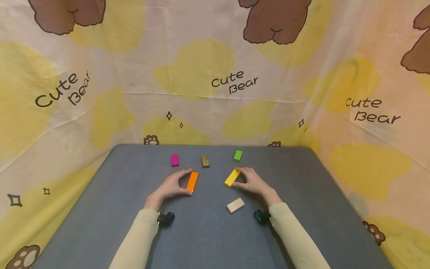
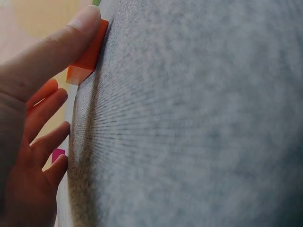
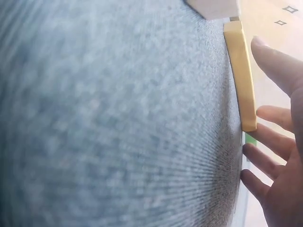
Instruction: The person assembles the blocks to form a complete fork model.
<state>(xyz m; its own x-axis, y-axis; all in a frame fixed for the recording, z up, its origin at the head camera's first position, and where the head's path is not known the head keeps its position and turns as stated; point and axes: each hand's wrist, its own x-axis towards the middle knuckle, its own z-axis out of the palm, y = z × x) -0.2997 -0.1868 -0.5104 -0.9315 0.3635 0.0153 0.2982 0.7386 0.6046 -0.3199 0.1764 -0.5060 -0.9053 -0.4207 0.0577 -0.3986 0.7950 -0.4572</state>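
Note:
In the head view my left hand is around an orange block, thumb by its near end and index finger by its far end. The left wrist view shows the thumb over the block and a gap between its visible end and the index fingertip. My right hand is spread around a yellow block; in the right wrist view its thumb stands apart from the block, and fingers lie by the far end. Both blocks lie on the table.
On the grey table a cream block lies near the right wrist. Farther back are a magenta block, a brown wood-grained block and a green block. A bear-print cloth hangs behind and beside the table.

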